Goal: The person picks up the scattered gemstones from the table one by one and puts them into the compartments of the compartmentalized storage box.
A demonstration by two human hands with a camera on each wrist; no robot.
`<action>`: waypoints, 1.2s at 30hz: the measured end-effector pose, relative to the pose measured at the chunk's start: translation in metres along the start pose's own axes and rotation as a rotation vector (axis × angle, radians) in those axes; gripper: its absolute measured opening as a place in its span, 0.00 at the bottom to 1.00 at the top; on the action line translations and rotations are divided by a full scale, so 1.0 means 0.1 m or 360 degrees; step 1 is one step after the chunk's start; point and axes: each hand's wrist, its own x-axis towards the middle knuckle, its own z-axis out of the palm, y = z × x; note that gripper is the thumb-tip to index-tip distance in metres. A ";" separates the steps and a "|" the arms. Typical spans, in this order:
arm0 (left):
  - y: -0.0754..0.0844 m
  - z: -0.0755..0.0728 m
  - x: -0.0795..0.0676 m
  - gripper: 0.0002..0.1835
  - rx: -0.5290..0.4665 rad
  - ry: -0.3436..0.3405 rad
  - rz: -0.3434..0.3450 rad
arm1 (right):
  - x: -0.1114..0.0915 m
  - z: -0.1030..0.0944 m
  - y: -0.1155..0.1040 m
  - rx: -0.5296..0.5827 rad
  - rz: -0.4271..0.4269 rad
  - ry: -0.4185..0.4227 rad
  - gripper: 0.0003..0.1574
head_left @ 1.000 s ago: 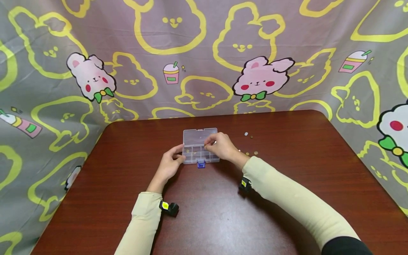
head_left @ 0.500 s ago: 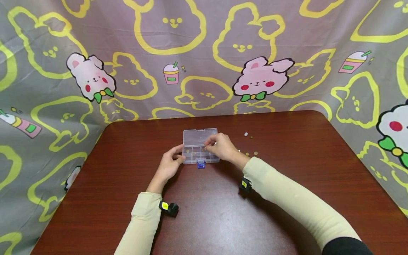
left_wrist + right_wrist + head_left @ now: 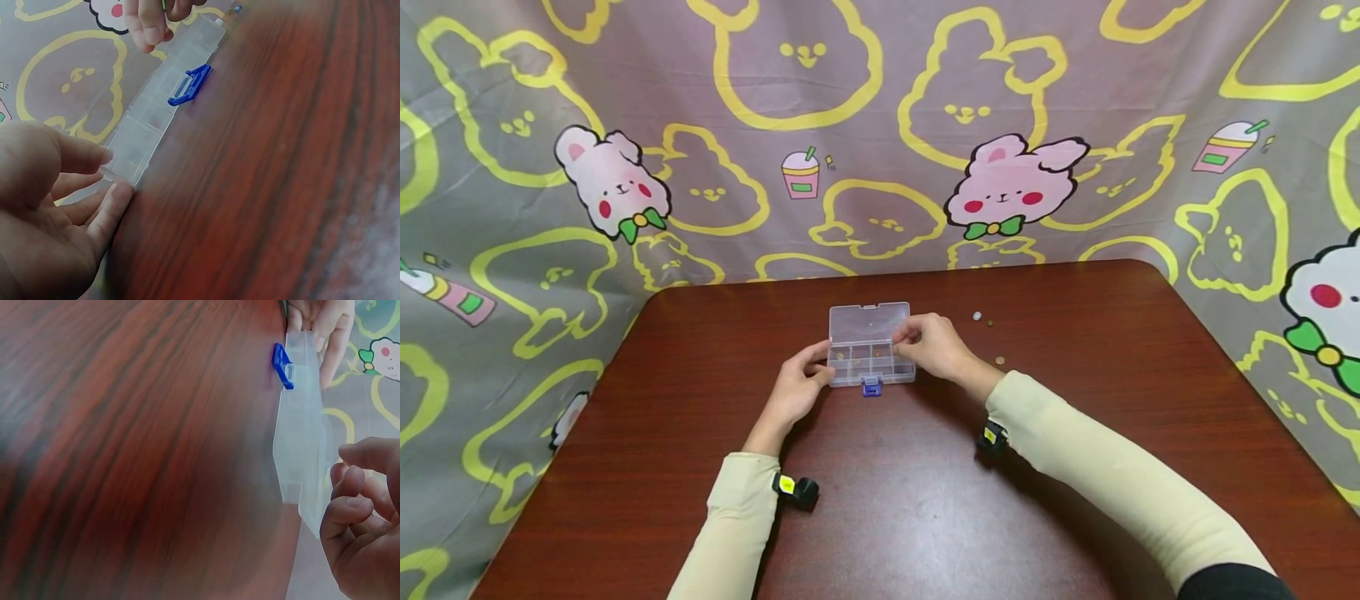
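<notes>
A clear plastic compartment box [image 3: 861,375] stands on the table with its lid [image 3: 867,325] raised at the back and a blue latch [image 3: 872,387] at the front. My left hand [image 3: 799,385] holds its left end between thumb and fingers. Tiny yellowish and orange pieces lie in some compartments, too small to name. Over the right part of the box is my right hand [image 3: 934,346]. In the right wrist view, its fingers [image 3: 350,481] are loosely bent beside the box, with nothing visible between fingertips and thumb.
To the right of the box, a whitish small round piece [image 3: 977,316], a tiny yellowish piece [image 3: 990,323] and a tan round piece [image 3: 1000,361] lie on the brown wooden table [image 3: 880,517]. A patterned cloth [image 3: 880,150] hangs behind and along both sides.
My right hand has moved slightly right, off the middle compartments, and an orange piece now shows in one of them. The left hand stays on the box.
</notes>
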 end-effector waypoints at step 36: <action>0.00 0.00 0.01 0.27 0.0002 0.0003 -0.0005 | -0.65 -0.64 0.56 0.0033 0.0091 0.0019 0.08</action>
